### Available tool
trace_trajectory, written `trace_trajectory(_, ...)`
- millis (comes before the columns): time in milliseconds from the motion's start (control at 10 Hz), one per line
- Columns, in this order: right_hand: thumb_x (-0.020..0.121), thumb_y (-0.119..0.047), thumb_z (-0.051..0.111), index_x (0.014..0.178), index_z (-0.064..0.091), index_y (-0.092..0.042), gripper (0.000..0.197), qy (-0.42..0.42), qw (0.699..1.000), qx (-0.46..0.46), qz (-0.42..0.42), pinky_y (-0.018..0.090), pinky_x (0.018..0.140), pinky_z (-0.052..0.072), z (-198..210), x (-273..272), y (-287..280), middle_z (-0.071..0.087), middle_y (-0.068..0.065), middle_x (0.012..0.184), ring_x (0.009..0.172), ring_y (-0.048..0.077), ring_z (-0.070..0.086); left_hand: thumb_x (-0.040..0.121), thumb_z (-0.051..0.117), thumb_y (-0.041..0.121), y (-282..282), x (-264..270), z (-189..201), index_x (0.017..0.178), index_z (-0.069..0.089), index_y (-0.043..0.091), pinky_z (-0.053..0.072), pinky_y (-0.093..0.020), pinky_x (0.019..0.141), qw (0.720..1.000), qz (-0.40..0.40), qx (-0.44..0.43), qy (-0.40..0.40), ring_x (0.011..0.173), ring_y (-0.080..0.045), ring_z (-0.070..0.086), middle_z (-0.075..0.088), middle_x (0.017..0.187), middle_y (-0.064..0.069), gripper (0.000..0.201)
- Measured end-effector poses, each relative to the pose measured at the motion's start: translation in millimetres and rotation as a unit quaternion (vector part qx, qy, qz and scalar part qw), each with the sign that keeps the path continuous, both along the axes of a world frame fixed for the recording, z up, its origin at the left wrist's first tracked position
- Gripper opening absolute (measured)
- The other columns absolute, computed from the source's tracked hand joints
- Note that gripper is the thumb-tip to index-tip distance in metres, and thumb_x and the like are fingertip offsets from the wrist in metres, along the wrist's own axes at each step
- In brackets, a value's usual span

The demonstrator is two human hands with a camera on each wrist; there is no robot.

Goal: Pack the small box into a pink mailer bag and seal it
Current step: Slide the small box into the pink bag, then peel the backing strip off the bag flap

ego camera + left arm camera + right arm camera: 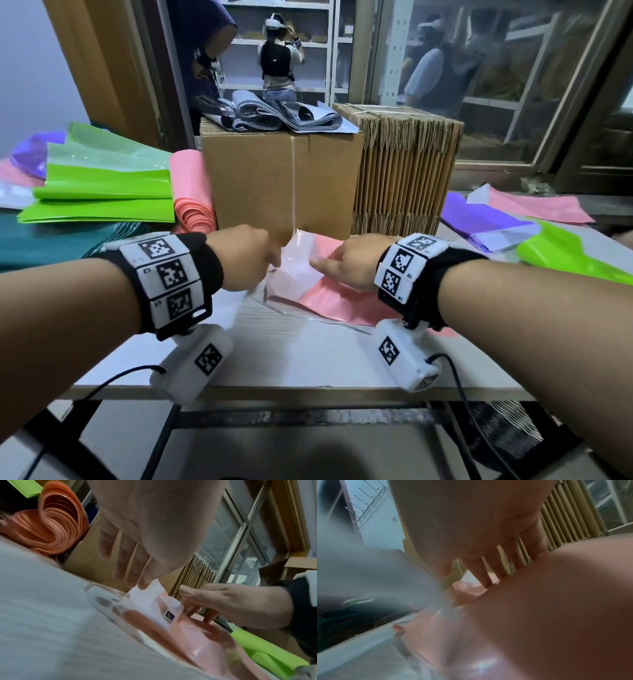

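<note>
Starting left of the big carton (284, 178), a fanned stack of green mailers (102, 192) lies on the table, and a curled bundle of pink mailers (193, 202) leans against the carton's left side, presumably the stock I draw from.

Just in front of the carton, my left hand (246, 260) is curled, its fingertips (145, 584) pinching a white strip (150, 595) at the mouth of the pink mailer bag (335, 301). I judge I am holding it up to get at the sealing edge. The bag lies flat on the table (291, 359) in front of the carton. A white shape with a small blue mark (169, 615) shows at the bag's mouth. It may be the small box, already inside, but the blur leaves me unsure.

My right hand (349, 263), in front of the carton's right corner, has straight fingers resting on the bag, gripping nothing. It seems to pin the plastic so that the left hand's pull does not drag it.

Right of the carton stands a tied bundle of flat cardboard (407, 171), then purple mailers (479, 219) and more green ones (565, 253). Grey bags (274, 116) are heaped on the carton. Behind it, people stand at white shelves.
</note>
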State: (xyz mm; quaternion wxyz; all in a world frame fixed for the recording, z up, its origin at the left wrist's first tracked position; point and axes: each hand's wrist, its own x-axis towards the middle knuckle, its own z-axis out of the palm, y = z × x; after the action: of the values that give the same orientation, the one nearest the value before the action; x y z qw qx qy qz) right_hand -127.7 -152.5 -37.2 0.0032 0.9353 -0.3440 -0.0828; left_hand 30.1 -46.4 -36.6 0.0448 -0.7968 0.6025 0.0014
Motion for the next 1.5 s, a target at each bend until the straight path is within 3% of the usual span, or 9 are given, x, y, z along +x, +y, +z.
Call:
trace_trajectory(200, 0.094, -0.062, 0.027, 0.082, 0.059, -0.013, 0.060, 0.025, 0.998, -0.048, 0.008, 0.036, 0.087, 0.045, 5, 5, 3, 0.063, 0.014, 0.109, 0.101, 0.032, 0.060, 0.087, 0.042, 0.016, -26, 4, 8, 0.087, 0.069, 0.015, 0.043, -0.029, 0.071, 0.997, 0.073, -0.008, -0.012, 0.083, -0.032, 0.058, 0.070, 0.108, -0.012, 0.027)
trace_trajectory(300, 0.097, -0.046, 0.041, 0.104, 0.064, -0.015, 0.040, 0.042, 0.995, -0.087, 0.022, 0.033, 0.079, 0.047, 9, 6, 7, 0.065, 0.010, 0.113, 0.102, 0.031, 0.063, 0.081, 0.046, 0.018, -33, 8, 7, 0.073, 0.060, 0.014, 0.041, -0.028, 0.065, 0.993, 0.115, -0.010, 0.008, 0.073, -0.030, 0.052, 0.070, 0.098, -0.011, 0.016)
trace_trajectory(500, 0.089, -0.028, 0.057, 0.087, 0.068, -0.013, 0.019, 0.061, 0.995, -0.080, 0.005, 0.021, 0.049, 0.036, 18, 11, 10, 0.064, 0.001, 0.080, 0.072, 0.023, 0.061, 0.078, 0.061, 0.018, -38, -4, 0, 0.083, 0.070, 0.009, 0.038, -0.019, 0.042, 0.981, 0.169, -0.008, 0.093, 0.061, -0.022, 0.056, 0.062, 0.067, -0.004, 0.014)
trace_trajectory(600, 0.082, -0.025, 0.060, 0.058, 0.053, -0.014, 0.028, 0.039, 0.997, -0.071, -0.002, 0.018, 0.043, 0.032, 20, 10, 7, 0.053, 0.000, 0.056, 0.049, 0.017, 0.049, 0.080, 0.058, 0.022, -45, -3, -4, 0.088, 0.072, 0.006, 0.045, -0.024, 0.055, 0.976, 0.187, -0.005, 0.109, 0.069, -0.026, 0.060, 0.072, 0.082, -0.007, 0.023)
trace_trajectory(800, 0.083, -0.016, 0.061, 0.050, 0.040, -0.012, 0.039, -0.020, 0.999, -0.038, -0.027, 0.020, 0.040, 0.024, 26, 23, 5, 0.042, 0.001, 0.050, 0.042, 0.015, 0.037, 0.082, 0.058, 0.017, -55, -2, -5, 0.094, 0.069, -0.001, 0.054, -0.032, 0.072, 0.961, 0.205, -0.060, 0.177, 0.093, -0.033, 0.070, 0.072, 0.093, -0.016, 0.025)
trace_trajectory(1100, 0.086, -0.014, 0.061, 0.104, 0.069, -0.010, 0.021, -0.146, 0.988, 0.035, -0.032, 0.028, 0.068, 0.055, 11, 50, 1, 0.071, 0.008, 0.097, 0.084, 0.027, 0.068, 0.085, 0.055, 0.012, -57, -3, -9, 0.099, 0.070, 0.000, 0.058, -0.038, 0.082, 0.950, 0.215, -0.100, 0.203, 0.094, -0.032, 0.071, 0.074, 0.102, -0.018, 0.023)
trace_trajectory(1300, 0.084, -0.016, 0.066, 0.104, 0.073, -0.013, 0.021, -0.212, 0.974, 0.065, -0.035, 0.034, 0.090, 0.057, 1, 58, -3, 0.073, 0.007, 0.107, 0.100, 0.026, 0.069, 0.085, 0.063, 0.008, -42, 1, -6, 0.102, 0.069, 0.002, 0.056, -0.039, 0.090, 0.861, 0.216, -0.194, 0.418, 0.086, -0.023, 0.063, 0.065, 0.091, -0.011, 0.019)
trace_trajectory(1400, 0.080, -0.021, 0.074, 0.099, 0.073, -0.014, 0.020, -0.250, 0.965, 0.069, -0.034, 0.028, 0.083, 0.056, 1, 58, -2, 0.074, 0.005, 0.102, 0.096, 0.024, 0.069, 0.085, 0.063, -0.003, -36, 10, -11, 0.062, 0.061, 0.012, 0.058, -0.033, 0.067, 0.821, 0.210, -0.229, 0.479, 0.056, -0.019, 0.061, 0.061, 0.057, -0.004, 0.027)
trace_trajectory(1500, 0.079, -0.026, 0.076, 0.098, 0.074, -0.012, 0.023, -0.266, 0.961, 0.070, -0.036, 0.028, 0.079, 0.055, 1, 60, 0, 0.074, 0.006, 0.100, 0.094, 0.025, 0.069, 0.084, 0.062, -0.006, -33, 12, -14, 0.062, 0.059, 0.014, 0.053, -0.023, 0.051, 0.806, 0.202, -0.237, 0.504, 0.042, -0.011, 0.057, 0.060, 0.055, -0.004, 0.030)
